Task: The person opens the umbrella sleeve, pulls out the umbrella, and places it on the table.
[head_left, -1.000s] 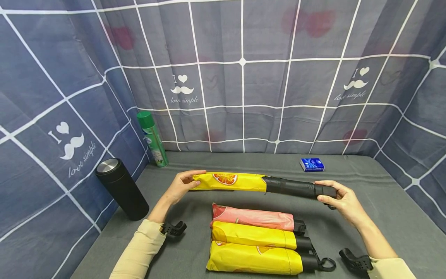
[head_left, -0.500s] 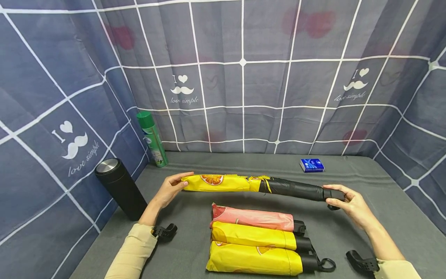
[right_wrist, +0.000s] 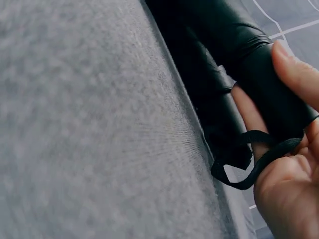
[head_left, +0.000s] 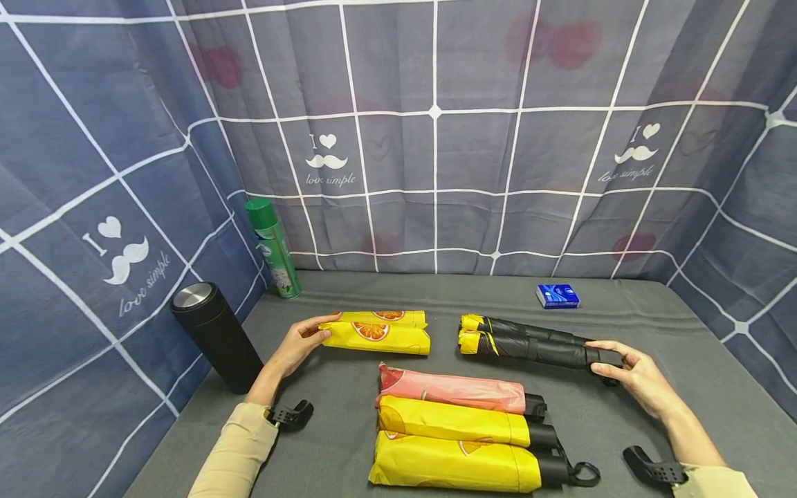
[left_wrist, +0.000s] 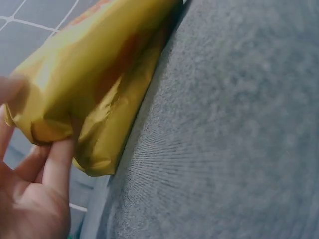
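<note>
My left hand pinches the closed end of a yellow umbrella sleeve printed with an orange slice. Behind it lies a second yellow sleeve. In the left wrist view the held sleeve is raised over the other. On the right, my right hand grips the handle end of a folded black umbrella with a yellow-edged tip. Another black umbrella lies alongside, just behind. A wrist strap loop hangs by the palm in the right wrist view. A gap separates sleeves from umbrellas.
In front lie a pink sleeved umbrella and two yellow sleeved ones, the middle and the nearest. A black flask and green spray can stand left. A blue box sits at the back right.
The yellow sleeve has come off the black umbrella as my hands moved apart. Both were lowered toward the table, beside the second sleeve and second black umbrella, which now show behind them.
</note>
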The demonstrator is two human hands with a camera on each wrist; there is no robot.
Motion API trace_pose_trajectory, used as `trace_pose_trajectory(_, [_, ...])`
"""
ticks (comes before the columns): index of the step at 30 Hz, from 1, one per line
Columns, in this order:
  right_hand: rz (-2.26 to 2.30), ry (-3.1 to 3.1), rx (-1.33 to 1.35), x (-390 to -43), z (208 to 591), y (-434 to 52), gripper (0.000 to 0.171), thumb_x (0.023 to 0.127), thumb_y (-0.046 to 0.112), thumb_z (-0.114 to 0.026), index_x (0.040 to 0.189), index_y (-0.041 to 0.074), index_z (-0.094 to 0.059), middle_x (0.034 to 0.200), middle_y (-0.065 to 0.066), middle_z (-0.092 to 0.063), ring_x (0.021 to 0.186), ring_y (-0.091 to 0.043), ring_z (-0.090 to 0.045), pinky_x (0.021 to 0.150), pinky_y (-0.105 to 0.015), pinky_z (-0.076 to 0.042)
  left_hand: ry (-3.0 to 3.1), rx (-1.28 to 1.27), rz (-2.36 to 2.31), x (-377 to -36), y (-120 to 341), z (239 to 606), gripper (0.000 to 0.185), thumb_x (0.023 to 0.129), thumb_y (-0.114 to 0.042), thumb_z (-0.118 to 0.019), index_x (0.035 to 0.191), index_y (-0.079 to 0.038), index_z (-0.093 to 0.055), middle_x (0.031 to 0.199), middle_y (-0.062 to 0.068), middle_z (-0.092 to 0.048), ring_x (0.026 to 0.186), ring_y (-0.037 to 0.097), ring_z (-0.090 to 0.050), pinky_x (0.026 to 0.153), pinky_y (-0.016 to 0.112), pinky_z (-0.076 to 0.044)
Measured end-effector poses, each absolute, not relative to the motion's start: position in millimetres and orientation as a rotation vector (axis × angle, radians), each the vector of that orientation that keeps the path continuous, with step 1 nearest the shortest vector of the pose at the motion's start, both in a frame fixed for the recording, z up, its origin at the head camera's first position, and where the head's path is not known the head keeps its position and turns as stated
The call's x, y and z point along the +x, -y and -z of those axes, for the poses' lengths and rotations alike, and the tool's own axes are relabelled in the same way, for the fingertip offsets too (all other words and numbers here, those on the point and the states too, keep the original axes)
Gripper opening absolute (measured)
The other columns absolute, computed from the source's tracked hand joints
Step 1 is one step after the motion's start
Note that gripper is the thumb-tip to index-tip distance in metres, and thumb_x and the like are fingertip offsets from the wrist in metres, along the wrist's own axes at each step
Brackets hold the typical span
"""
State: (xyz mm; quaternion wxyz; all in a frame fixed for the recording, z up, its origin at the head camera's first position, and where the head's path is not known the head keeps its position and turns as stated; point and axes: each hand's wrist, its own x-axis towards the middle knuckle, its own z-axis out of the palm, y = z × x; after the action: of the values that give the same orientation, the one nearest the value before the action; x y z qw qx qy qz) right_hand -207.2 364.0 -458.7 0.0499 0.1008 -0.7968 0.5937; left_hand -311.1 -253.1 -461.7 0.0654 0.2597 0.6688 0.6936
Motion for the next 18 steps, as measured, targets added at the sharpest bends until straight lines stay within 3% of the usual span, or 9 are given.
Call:
trace_pose_trajectory(4, [-1.820,2.427,0.320,-209.8,463.3,-364.9,0.038,0.088,-0.002,-0.062,0.126,0.001,-0.057,0.109,0.013,-0.061,0.082,-0.005,-0.056,0.066,-0.023,-0.047,-2.038,0.757,-2.115,-315.0,255.2,467.3,0.039,0.094,0.005,-0.051,0.131,0.016,-0.042,0.139,0.027,-0.040,0.108,0.011,-0.055,0.086,0.023,-0.047])
trace_pose_trajectory(8, [-1.794,2.446,0.301,-211.8,465.7,-364.4,0.037,0.088,0.001,-0.064,0.125,0.005,-0.059,0.100,0.012,-0.062,0.071,-0.004,-0.052,0.056,-0.024,-0.044,-2.055,0.733,-2.135,-320.3,254.6,469.5,0.038,0.094,0.004,-0.052,0.130,0.016,-0.044,0.138,0.020,-0.045,0.112,0.012,-0.053,0.087,0.023,-0.047])
trace_pose_trajectory(15, [-1.834,2.475,0.278,-214.6,467.4,-363.8,0.037,0.088,0.002,-0.064,0.124,0.007,-0.060,0.091,0.009,-0.062,0.064,-0.005,-0.048,0.051,-0.026,-0.041,-2.128,0.735,-2.089,-318.2,251.6,456.1,0.037,0.093,0.006,-0.052,0.127,0.019,-0.044,0.134,0.032,-0.042,0.103,0.009,-0.056,0.081,0.022,-0.048])
trace_pose_trajectory(18, [-1.727,2.524,0.255,-215.3,467.7,-364.5,0.037,0.087,0.007,-0.067,0.124,0.007,-0.060,0.093,0.012,-0.061,0.069,-0.003,-0.048,0.054,-0.023,-0.041,-2.239,0.755,-1.998,-312.6,250.9,446.5,0.037,0.093,0.002,-0.056,0.126,0.018,-0.047,0.131,0.029,-0.048,0.097,0.008,-0.057,0.079,0.023,-0.048])
